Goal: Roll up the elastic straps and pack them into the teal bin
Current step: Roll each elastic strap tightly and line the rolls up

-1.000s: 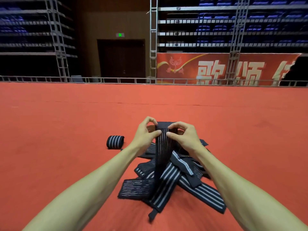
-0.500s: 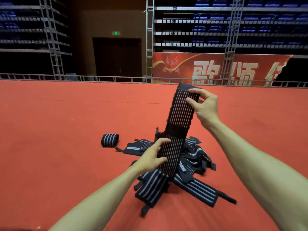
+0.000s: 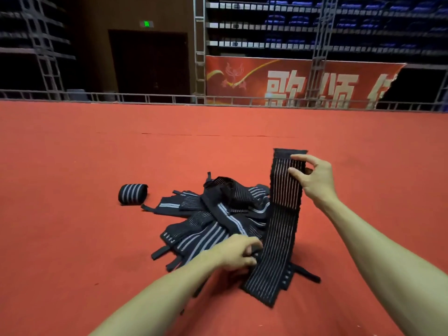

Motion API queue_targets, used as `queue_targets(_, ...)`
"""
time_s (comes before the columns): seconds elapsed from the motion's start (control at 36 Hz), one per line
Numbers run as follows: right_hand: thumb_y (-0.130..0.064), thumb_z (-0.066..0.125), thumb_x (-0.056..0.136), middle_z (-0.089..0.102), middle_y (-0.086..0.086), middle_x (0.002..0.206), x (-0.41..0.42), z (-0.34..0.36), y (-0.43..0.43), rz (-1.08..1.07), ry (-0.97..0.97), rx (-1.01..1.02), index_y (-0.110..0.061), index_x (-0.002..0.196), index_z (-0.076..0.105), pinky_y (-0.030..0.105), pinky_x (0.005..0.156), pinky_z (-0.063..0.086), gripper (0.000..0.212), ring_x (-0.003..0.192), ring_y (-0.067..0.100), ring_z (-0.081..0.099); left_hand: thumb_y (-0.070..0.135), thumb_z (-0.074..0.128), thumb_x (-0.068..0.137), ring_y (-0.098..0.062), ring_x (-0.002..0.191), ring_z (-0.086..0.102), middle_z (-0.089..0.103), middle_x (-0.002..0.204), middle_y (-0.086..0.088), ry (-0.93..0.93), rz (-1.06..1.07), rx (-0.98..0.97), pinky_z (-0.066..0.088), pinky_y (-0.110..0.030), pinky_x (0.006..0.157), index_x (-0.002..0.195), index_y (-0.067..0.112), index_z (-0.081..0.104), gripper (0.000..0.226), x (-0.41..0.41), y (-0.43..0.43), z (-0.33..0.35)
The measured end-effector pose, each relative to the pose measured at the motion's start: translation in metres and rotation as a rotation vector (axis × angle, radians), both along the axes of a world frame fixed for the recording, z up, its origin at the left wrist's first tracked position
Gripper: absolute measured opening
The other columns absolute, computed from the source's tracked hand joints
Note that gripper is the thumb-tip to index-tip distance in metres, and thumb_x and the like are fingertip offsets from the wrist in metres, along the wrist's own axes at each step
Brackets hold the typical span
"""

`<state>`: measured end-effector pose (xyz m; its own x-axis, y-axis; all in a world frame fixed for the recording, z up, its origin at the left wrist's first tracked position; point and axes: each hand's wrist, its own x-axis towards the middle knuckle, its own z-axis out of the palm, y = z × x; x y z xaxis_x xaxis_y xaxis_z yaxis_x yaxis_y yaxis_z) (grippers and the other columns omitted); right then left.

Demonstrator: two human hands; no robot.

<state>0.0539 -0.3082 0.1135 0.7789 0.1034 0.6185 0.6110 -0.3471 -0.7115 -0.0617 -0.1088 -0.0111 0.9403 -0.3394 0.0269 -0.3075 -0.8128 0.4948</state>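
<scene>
A long black elastic strap with thin white stripes point(image 3: 281, 229) stands nearly upright to the right of a pile of loose straps point(image 3: 218, 214) on the red floor. My right hand point(image 3: 312, 180) pinches its upper end. My left hand point(image 3: 240, 253) grips the strap's left edge lower down, just above the pile. The strap's bottom end lies on the floor. One rolled strap point(image 3: 132, 194) sits alone to the left of the pile. No teal bin is in view.
Red carpet point(image 3: 97, 238) spreads all around the pile. A low metal railing point(image 3: 145, 97) marks the far edge, with scaffold towers, a red banner point(image 3: 278, 81) and dark seating behind it.
My right hand has come down and moved right with the strap's top end. My left hand slid lower along the strap. The strap has come away from the pile to its right.
</scene>
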Motion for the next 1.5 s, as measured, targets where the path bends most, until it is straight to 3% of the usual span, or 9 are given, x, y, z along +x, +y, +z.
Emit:
queue_targets(0.22,-0.004,0.079,0.079,0.072,-0.003,0.099,0.026,-0.051,-0.011,0.014,0.061,0.032,-0.021,0.105,0.073,0.029,0.088,0.055,0.031,0.091,0.013,0.069,0.025,0.058,0.097,-0.018,0.089,0.060,0.068,0.099,-0.005,-0.150,0.492,-0.338,0.044,-0.026,0.075,0.105,0.015,0.067,0.015,0.077,0.057,0.060)
queue_targets(0.33,-0.001,0.079,0.079,0.071,-0.004,0.098,0.043,-0.064,-0.006,0.043,0.068,0.056,-0.021,0.103,0.073,0.005,0.078,0.046,0.032,0.083,-0.008,0.065,0.024,0.049,0.103,-0.026,0.111,0.059,0.064,0.121,-0.012,-0.094,0.617,-0.337,0.044,-0.031,0.088,0.121,0.006,0.061,0.028,0.117,0.097,0.073)
queue_targets(0.47,-0.002,0.079,0.079,0.071,-0.007,0.097,0.060,-0.079,0.005,0.058,0.077,0.084,-0.023,0.102,0.072,0.004,0.080,0.045,0.031,0.084,-0.016,0.062,0.025,0.037,0.107,-0.033,0.119,0.056,0.056,0.132,-0.019,-0.031,0.609,-0.332,0.045,-0.042,0.097,0.135,0.008,0.049,0.035,0.148,0.112,0.070)
queue_targets(0.58,-0.001,0.078,0.080,0.072,-0.008,0.099,0.067,-0.086,0.012,0.096,0.072,0.095,-0.023,0.101,0.073,0.013,0.088,0.049,0.031,0.092,-0.008,0.065,0.031,0.031,0.108,-0.013,0.072,0.052,0.058,0.104,-0.010,-0.006,0.614,-0.340,0.037,-0.029,0.063,0.135,0.010,0.050,0.039,0.169,0.116,0.061)
queue_targets(0.72,-0.002,0.079,0.079,0.073,-0.006,0.102,0.074,-0.092,0.014,0.111,0.089,0.093,-0.018,0.104,0.075,0.020,0.090,0.051,0.029,0.097,0.004,0.068,0.038,0.036,0.106,-0.032,0.099,0.063,0.071,0.103,-0.015,-0.068,0.687,-0.324,0.045,-0.037,0.086,0.106,0.006,0.074,0.050,0.190,0.126,0.048)
queue_targets(0.94,0.001,0.078,0.080,0.072,-0.011,0.101,0.066,-0.083,0.015,0.123,0.102,0.131,-0.025,0.098,0.073,0.012,0.084,0.051,0.032,0.089,-0.008,0.066,0.007,0.079,0.082,-0.014,0.086,0.061,0.063,0.081,0.008,-0.315,0.806,-0.546,0.046,-0.027,0.079,0.083,0.013,0.070,0.011,0.178,0.123,0.062)
queue_targets(1.14,-0.001,0.078,0.080,0.075,-0.004,0.098,0.046,-0.058,0.021,0.150,0.097,0.138,-0.026,0.099,0.074,0.035,0.090,0.055,0.032,0.093,0.014,0.071,-0.029,0.050,0.079,-0.022,0.088,0.063,0.051,0.126,-0.009,-0.085,0.556,-0.844,0.057,-0.025,0.072,0.136,0.015,0.055,0.072,0.145,0.125,0.100)
queue_targets(1.39,-0.002,0.078,0.080,0.072,-0.013,0.099,0.011,-0.015,0.031,0.175,0.021,0.104,-0.032,0.098,0.071,0.029,0.090,0.054,0.035,0.091,0.003,0.068,-0.006,0.063,0.089,-0.018,0.082,0.061,0.067,0.093,-0.007,-0.202,0.519,-1.109,0.050,-0.025,0.071,0.097,0.008,0.068,0.016,0.095,0.126,0.150)
queue_targets(1.5,-0.003,0.079,0.080,0.073,-0.007,0.103,-0.002,0.003,0.039,0.178,-0.006,0.106,-0.031,0.100,0.072,0.042,0.098,0.052,0.035,0.102,0.014,0.069,-0.018,0.060,0.085,-0.019,0.077,0.060,0.062,0.090,-0.007,-0.363,0.513,-1.096,0.052,-0.028,0.067,0.085,0.011,0.062,0.030,0.078,0.129,0.170)
